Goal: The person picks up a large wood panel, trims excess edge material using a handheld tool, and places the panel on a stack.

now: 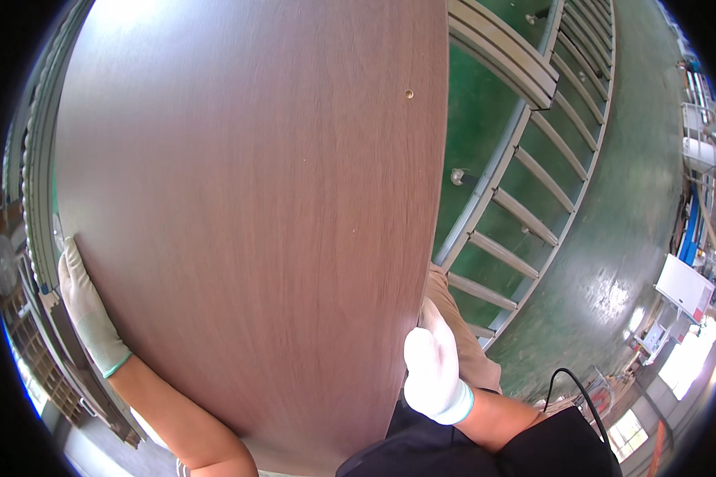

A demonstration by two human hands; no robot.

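Note:
A large brown wood-grain panel [256,226] fills the middle of the view, close before me. Near its right edge is a small round hole [409,94]. My left hand [83,301], in a white knit glove with a teal cuff, lies along the panel's left edge with fingers extended. At the lower right edge, my right hand [432,369] wears a matching glove. Its thumb rests toward the panel's face while the fingers pass along the edge, gripping it. The panel's far end runs out of view at the top.
A roller conveyor [543,173] stands to the right over a green floor [620,256]. A pale grooved beam [507,50] juts from beneath the panel across it. Ridged long profiles [39,179] run along the left. A white board [685,287] stands at far right.

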